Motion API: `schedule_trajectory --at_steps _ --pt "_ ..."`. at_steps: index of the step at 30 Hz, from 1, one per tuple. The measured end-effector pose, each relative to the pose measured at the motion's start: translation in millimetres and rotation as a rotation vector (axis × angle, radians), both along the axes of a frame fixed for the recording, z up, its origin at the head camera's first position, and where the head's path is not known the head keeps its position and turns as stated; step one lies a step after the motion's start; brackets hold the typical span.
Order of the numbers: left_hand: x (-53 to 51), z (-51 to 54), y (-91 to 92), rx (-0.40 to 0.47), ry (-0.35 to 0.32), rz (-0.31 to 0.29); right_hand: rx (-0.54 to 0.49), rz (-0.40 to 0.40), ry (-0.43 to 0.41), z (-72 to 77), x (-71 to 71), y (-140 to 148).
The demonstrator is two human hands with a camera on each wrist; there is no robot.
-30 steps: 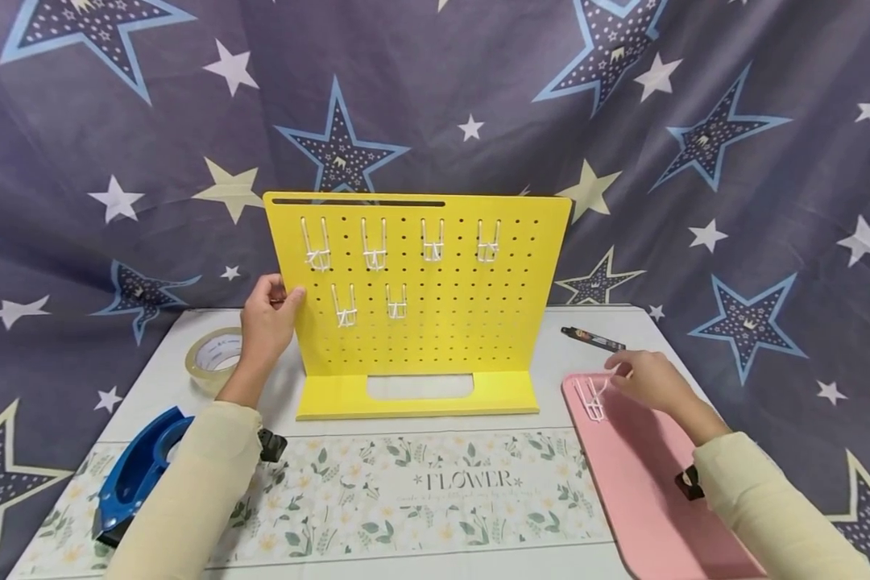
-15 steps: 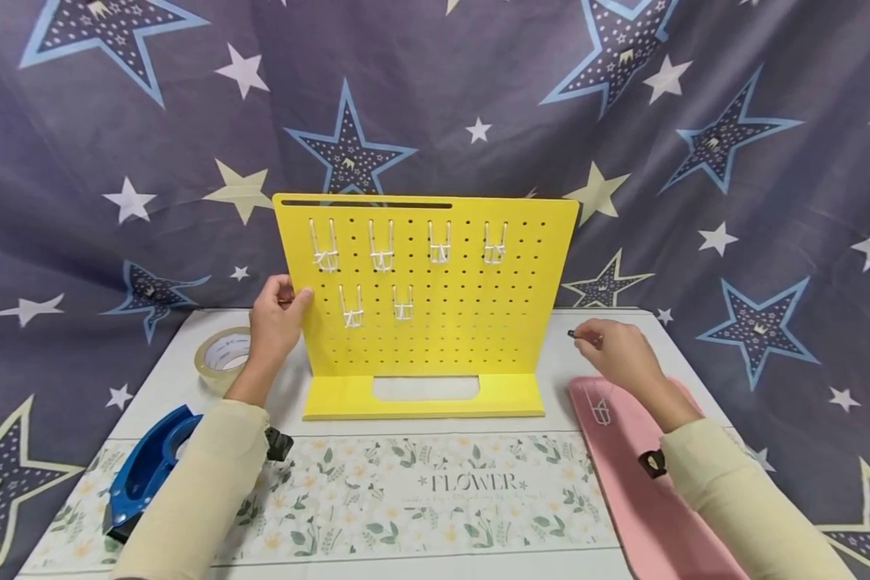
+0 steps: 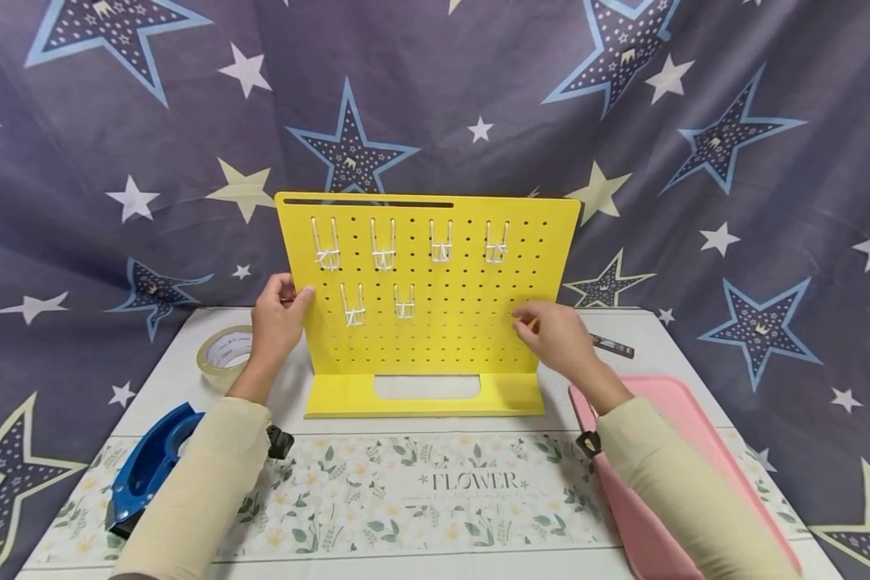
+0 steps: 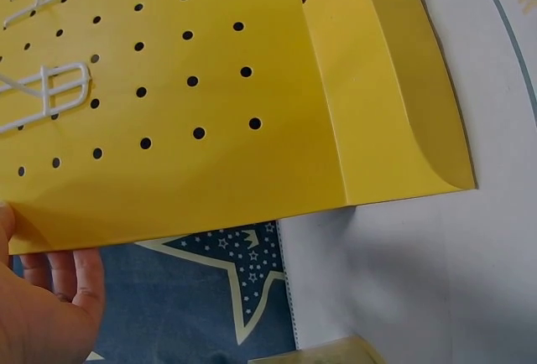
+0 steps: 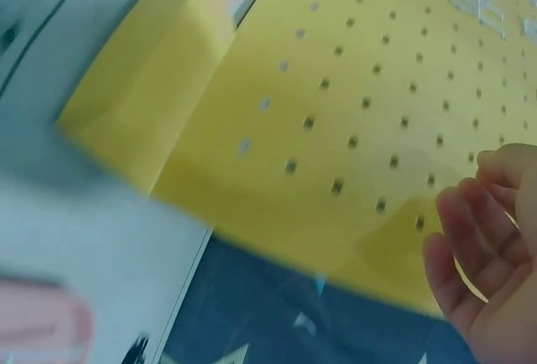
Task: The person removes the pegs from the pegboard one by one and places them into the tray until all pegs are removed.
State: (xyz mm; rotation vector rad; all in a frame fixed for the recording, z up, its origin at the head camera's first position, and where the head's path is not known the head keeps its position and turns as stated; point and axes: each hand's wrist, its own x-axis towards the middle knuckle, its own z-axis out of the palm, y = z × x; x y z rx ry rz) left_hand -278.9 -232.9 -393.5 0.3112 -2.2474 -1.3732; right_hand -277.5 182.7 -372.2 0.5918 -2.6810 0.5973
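Observation:
A yellow pegboard stands upright on its base, with several white wire hooks in two rows. At its left edge my left hand grips the board, thumb in front and fingers behind; the left wrist view shows this hand at the board's edge. My right hand is in front of the board's lower right part, thumb and forefinger brought together on a small white hook that is mostly hidden. In the right wrist view the curled fingers of this hand are close to the holes.
A pink tray lies at the right, partly under my right forearm. Behind it lies a black pen. On the left are a roll of clear tape and a blue tape dispenser. A flower-print strip runs along the front.
My right hand has moved left from the pink tray, past the pen, to the front of the board. The left hand keeps its grip on the board's edge.

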Motion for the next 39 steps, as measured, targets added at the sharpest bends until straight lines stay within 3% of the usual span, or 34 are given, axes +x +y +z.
schedule_trajectory --at_steps 9,20,27,39 --pt "-0.3 0.6 0.5 -0.004 -0.003 0.002 -0.019 0.049 0.134 -0.2 -5.5 -57.1" --pt "-1.1 1.0 -0.5 -0.035 0.011 -0.001 -0.022 0.110 0.220 -9.8 -12.2 -114.1" --pt "-0.1 1.7 0.0 -0.036 0.002 -0.008 0.041 0.085 0.284 -15.4 -14.6 -140.5" --pt "-1.8 0.0 -0.5 -0.035 0.011 -0.012 0.007 0.020 0.322 -22.3 -15.0 -161.3"
